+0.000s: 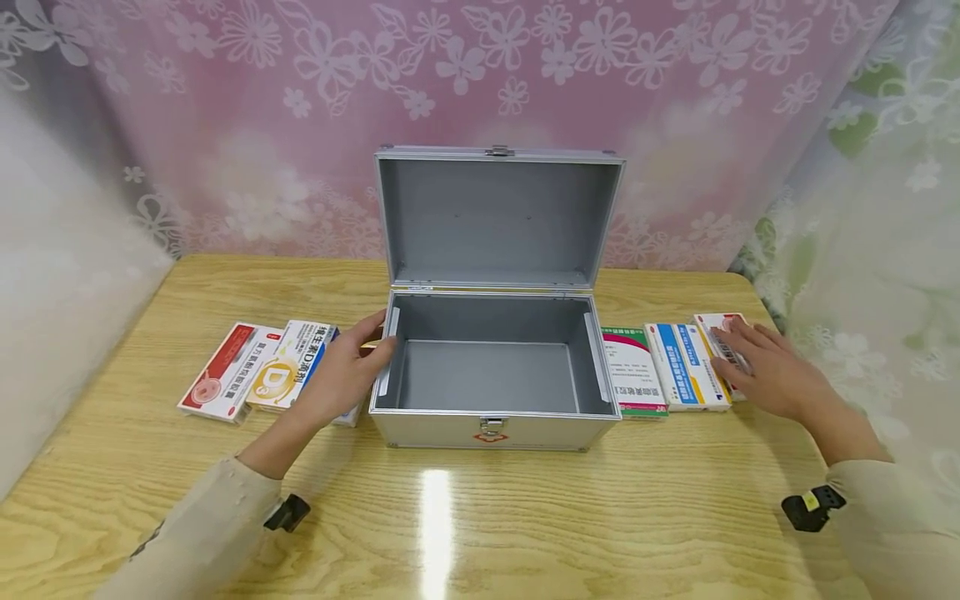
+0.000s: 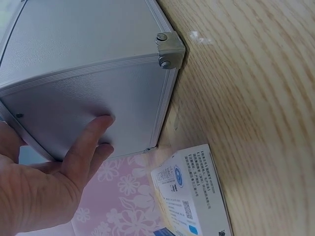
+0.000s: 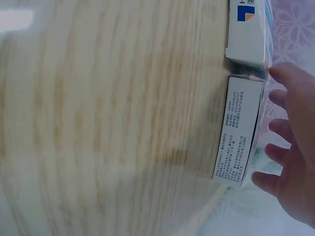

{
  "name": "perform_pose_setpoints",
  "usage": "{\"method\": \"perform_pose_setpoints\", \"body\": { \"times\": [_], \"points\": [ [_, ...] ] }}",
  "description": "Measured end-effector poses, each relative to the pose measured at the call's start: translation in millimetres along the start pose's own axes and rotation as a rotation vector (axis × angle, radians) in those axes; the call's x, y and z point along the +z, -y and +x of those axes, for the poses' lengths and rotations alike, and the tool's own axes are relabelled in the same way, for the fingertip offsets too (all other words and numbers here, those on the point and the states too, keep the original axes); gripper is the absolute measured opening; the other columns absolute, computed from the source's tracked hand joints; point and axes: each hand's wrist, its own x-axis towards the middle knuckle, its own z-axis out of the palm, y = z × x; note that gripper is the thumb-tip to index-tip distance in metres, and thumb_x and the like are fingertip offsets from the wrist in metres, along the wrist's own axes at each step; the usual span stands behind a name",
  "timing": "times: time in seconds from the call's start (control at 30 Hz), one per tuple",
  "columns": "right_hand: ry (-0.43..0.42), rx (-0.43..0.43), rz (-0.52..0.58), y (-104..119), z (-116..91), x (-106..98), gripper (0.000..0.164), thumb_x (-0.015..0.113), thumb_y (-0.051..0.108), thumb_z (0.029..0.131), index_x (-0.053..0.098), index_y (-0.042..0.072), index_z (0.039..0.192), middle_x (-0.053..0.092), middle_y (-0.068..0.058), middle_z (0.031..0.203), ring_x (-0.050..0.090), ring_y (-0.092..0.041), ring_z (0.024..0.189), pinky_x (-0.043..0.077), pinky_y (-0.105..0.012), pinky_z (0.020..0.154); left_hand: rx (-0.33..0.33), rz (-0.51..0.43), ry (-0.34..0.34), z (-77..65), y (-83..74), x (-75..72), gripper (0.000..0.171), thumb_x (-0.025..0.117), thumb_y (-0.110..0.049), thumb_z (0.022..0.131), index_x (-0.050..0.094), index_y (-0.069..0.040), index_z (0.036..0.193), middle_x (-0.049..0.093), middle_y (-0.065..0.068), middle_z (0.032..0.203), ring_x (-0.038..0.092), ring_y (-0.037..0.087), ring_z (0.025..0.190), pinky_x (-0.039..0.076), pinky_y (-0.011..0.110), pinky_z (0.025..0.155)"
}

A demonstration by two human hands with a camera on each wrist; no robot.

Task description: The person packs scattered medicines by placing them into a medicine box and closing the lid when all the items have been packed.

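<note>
A silver metal first-aid box (image 1: 427,429) with a red cross emblem stands on the table, lid (image 1: 495,221) raised and grey interior bare. My left hand (image 1: 341,375) grips its left wall, the thumb over the rim and fingers against the outer side, as the left wrist view shows. On the far right, my right hand (image 1: 772,375) reaches over a red-and-white medicine box (image 1: 708,322), partly covering it. Its fingers are spread, with fingertips close to the top edge of the white carton (image 3: 238,130) in the right wrist view.
Beside the right hand lie a blue-and-white medicine box (image 1: 678,367) and a green-and-pink one (image 1: 633,367). Left of the metal box are a red-and-white carton (image 1: 232,371) and a vitamin D carton (image 1: 288,367), with another partly hidden. A floral curtain (image 1: 300,125) hangs behind the table (image 1: 525,525).
</note>
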Motion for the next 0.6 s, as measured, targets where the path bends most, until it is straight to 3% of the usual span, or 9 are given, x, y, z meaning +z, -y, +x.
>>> {"method": "perform_pose_setpoints", "body": {
  "times": [0.23, 0.6],
  "points": [
    [0.011, 0.000, 0.105, -4.0, 1.2, 1.2, 0.055, 0.040, 0.034, 0.094, 0.029, 0.004, 0.138, 0.018, -0.026, 0.140, 0.011, -0.049, 0.124, 0.009, -0.061, 0.093, -0.004, 0.001, -0.007, 0.5, 0.6, 1.7, 0.048, 0.045, -0.029, 0.093, 0.034, -0.016, 0.137, 0.047, 0.013, 0.124, 0.054, 0.027, 0.101, 0.046, 0.038, 0.079],
    [0.034, -0.005, 0.084, -5.8, 7.9, -2.5, 0.063, 0.053, 0.037, 0.088, 0.033, 0.000, 0.135, 0.022, -0.030, 0.136, 0.019, -0.051, 0.120, 0.016, -0.062, 0.090, -0.006, 0.004, -0.013, -0.5, 1.7, 1.5, 0.048, 0.045, -0.032, 0.093, 0.034, -0.017, 0.137, 0.047, 0.013, 0.124, 0.054, 0.027, 0.101, 0.046, 0.038, 0.079]
  ]
}}
